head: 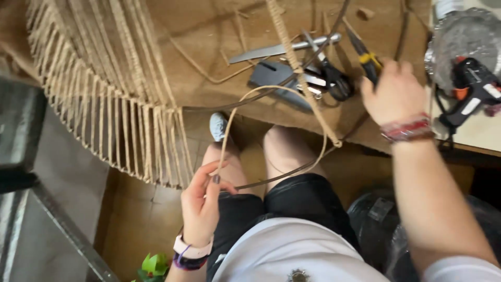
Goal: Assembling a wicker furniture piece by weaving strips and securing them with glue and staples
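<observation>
My left hand (202, 201) pinches a thin pale cord (236, 107) over my lap; the cord loops up toward the cardboard-covered table (209, 73). My right hand (394, 94) reaches over the table's near edge and grips a pair of pliers with yellow-and-black handles (366, 57). A braided jute rope (297, 68) runs down across the table and ends near my knee. A dark wire (292, 172) curves across my thighs.
A frame wrapped in vertical jute strands (104, 89) fills the upper left. Black scissors (334, 78), a long metal blade (282, 49) and a grey tool (276, 75) lie on the cardboard. A black-and-orange glue gun (472, 89) rests on foil at the right. Black bags (376, 224) sit by my legs.
</observation>
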